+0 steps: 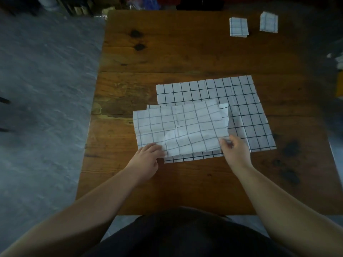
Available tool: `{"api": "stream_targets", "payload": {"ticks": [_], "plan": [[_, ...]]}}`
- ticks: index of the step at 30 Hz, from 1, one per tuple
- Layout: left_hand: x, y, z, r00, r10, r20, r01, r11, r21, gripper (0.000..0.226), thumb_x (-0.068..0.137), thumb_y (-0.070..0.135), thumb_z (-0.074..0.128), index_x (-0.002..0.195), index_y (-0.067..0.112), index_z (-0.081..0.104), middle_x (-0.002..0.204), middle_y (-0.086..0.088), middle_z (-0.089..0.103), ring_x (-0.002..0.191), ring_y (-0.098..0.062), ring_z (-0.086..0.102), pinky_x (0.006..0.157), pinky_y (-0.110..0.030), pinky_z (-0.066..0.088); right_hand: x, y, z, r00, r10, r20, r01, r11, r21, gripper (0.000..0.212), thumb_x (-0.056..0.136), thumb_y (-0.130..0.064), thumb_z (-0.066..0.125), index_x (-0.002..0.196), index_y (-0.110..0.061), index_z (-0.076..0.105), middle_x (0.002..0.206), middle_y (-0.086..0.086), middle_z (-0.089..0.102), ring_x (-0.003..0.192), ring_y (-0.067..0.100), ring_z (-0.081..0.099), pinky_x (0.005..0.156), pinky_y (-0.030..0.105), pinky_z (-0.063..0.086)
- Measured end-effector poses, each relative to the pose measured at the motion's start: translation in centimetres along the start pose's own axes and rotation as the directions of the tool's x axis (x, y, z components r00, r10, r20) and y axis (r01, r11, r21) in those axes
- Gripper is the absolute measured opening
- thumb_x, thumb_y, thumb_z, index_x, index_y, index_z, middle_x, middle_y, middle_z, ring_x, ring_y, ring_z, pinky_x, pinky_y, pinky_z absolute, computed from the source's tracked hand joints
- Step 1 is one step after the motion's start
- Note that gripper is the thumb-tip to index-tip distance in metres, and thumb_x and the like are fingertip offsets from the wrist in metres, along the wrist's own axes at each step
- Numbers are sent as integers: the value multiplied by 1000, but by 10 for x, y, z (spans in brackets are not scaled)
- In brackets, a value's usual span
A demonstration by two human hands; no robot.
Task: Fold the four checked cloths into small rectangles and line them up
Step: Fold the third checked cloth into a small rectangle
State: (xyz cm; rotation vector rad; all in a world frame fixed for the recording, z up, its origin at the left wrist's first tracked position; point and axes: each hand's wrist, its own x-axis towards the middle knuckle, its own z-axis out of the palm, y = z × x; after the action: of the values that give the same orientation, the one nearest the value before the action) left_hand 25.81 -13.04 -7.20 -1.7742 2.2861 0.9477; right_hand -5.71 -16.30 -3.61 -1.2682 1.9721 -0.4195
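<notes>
White half-folded cloth [181,127] lies on a spread cloth [241,101]; left hand [148,156] and right hand [234,151] pinch its near corners.

Nothing here can be read — no words, labels, brands or numbers on anything in sight. The half-folded cloth [181,127], the spread cloth [241,101] under it, the left folded cloth [238,26] and the right folded cloth [268,22] carry only a dark grid on white — and the clutter [144,2] past the wooden table [167,52] is too blurred for lettering.
</notes>
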Motion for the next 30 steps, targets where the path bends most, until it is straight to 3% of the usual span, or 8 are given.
{"api": "stream_targets", "payload": {"ticks": [3,5,7,16,21,23,26,30], "plan": [[-6,0,3,1000,17,8,-18,999,40,56,99,15,46,153,28,41,164,9,27,156,-14,9,126,-37,11,-13,17,3,990,137,39,-137,990,-13,18,104,-28,53,94,-13,56,73,5,56,60,17,47,52,28,39],[-10,2,5,1000,17,9,-17,999,46,56,99,15,48,153,29,40,165,9,25,156,-15,6,125,-38,10,-20,28,6,971,233,43,-232,972,-31,7,103,-23,52,105,-18,57,77,2,59,62,18,50,52,28,39],[-13,7,7,1000,16,5,-16,999,43,55,99,16,50,151,32,41,166,8,23,157,-16,3,125,-38,6,-25,36,8,957,290,23,-288,956,-59,22,101,-18,54,123,-18,59,84,-3,61,66,16,56,53,26,41],[-25,23,25,997,47,62,-58,982,182,65,104,29,44,161,29,14,171,0,4,157,-22,-11,126,-45,-3,-47,49,15,940,342,-6,-341,935,-92,30,98,-23,55,127,-17,59,105,5,64,84,24,64,61,32,50],[-29,24,30,995,53,89,-68,980,185,64,106,33,39,162,31,8,171,-2,-4,156,-24,-14,126,-46,-5,-64,42,21,927,365,-82,-370,862,-347,46,89,-19,59,133,-13,49,133,8,49,123,30,47,105,49,42],[-30,24,30,996,61,68,-72,983,167,64,105,32,42,162,31,11,171,0,-2,156,-23,-12,124,-43,-6,-76,43,23,979,176,-99,-201,893,-402,50,90,-14,60,139,-17,47,139,7,44,128,26,42,109,45,38],[-31,23,29,997,75,19,-76,989,125,62,104,26,44,160,30,20,170,2,8,157,-19,-6,125,-41,-3,-84,40,31,980,-174,93,197,870,-452,32,98,-16,54,129,-24,57,133,-4,50,126,15,42,110,35,35],[-32,24,25,995,101,-15,-100,993,67,60,102,18,46,158,24,27,167,3,20,156,-16,3,127,-37,3,-76,27,49,914,-303,272,395,818,-417,21,103,-24,53,122,-26,61,127,-10,54,125,13,43,107,32,32]]}}
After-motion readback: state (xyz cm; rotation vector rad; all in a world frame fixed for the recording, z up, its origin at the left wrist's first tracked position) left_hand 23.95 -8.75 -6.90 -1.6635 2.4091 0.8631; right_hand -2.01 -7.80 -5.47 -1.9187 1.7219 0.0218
